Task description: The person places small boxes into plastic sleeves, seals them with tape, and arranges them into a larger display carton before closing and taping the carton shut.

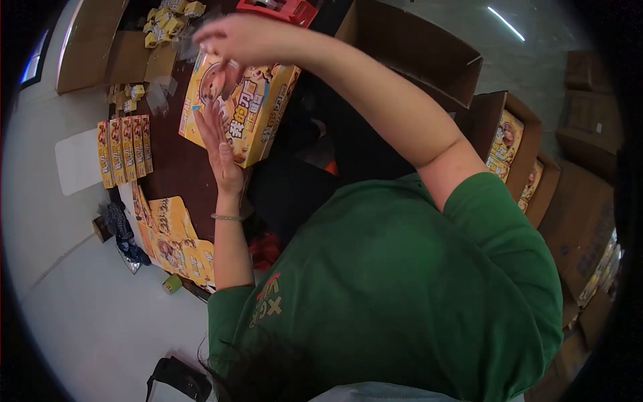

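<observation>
From the head camera we look down over our green T-shirt (402, 281) at a dark bench (177, 164). Our left hand (218, 144) is held flat, fingers stretched out together, palm pressed against the near side of a yellow printed cardboard box (251, 110) that lies on the bench; it grips nothing. A thin bracelet (226, 217) sits on that wrist. Our right hand (234, 40) reaches across above the far end of the same box, fingers curled down toward its top edge; we cannot tell whether it has closed on anything.

Left of the left hand, a row of four narrow yellow packets (124, 151) lies side by side on the bench. Nearer to us, below that wrist, flattened yellow cartons (171, 238) are stacked in a loose pile at the bench edge. Beyond the right hand, small yellow packs (171, 20) are scattered with clear wrappers, and a red plastic object (281, 10) sits just past them. To the right of our right arm, open brown cardboard cartons (506, 144) hold more yellow boxes, and a larger brown carton (415, 50) stands beside them.
</observation>
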Tool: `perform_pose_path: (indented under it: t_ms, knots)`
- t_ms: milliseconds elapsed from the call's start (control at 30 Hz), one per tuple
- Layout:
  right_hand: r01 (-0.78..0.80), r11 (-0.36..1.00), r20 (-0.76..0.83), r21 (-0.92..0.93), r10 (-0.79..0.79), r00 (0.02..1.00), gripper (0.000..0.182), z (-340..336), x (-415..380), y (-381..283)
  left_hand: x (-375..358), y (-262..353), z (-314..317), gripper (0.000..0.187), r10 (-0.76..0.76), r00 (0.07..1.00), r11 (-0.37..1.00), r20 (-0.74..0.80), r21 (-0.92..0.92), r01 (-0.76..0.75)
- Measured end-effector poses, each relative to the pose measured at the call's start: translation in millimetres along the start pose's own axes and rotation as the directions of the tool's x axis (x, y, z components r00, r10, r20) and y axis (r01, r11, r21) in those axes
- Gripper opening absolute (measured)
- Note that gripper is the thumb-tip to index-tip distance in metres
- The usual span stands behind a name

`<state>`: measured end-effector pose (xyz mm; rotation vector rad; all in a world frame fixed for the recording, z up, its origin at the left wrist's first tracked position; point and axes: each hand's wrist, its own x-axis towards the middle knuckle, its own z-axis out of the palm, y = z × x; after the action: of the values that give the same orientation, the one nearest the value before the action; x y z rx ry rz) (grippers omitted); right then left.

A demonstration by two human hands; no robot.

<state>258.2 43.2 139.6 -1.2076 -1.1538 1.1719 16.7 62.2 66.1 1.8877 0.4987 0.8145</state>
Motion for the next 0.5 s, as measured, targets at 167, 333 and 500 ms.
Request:
perform_pose_path:
  t_ms: [167,333,500]
  knots:
    - [0.308,0.849,-0.291,-0.43,-0.453,0.842,0.037,-0.5,8.9,16.0,0.3,10.6,3.2,0.056,0.02,0.996,0.823,0.088,0.564,-0.066]
    - [-0.035,0.901,-0.624,-0.432,-0.271,0.733,0.093,53.0,-55.7,106.0,-8.9,1.2,9.2,0.047,0.051,0.985,0.574,0.167,0.802,-0.166]
    - [-0.013,0.977,-0.716,0.214,0.166,0.678,0.101,111.1,-57.9,137.9,-17.3,-3.1,17.4,0.046,0.053,0.993,0.545,0.106,0.83,-0.118]
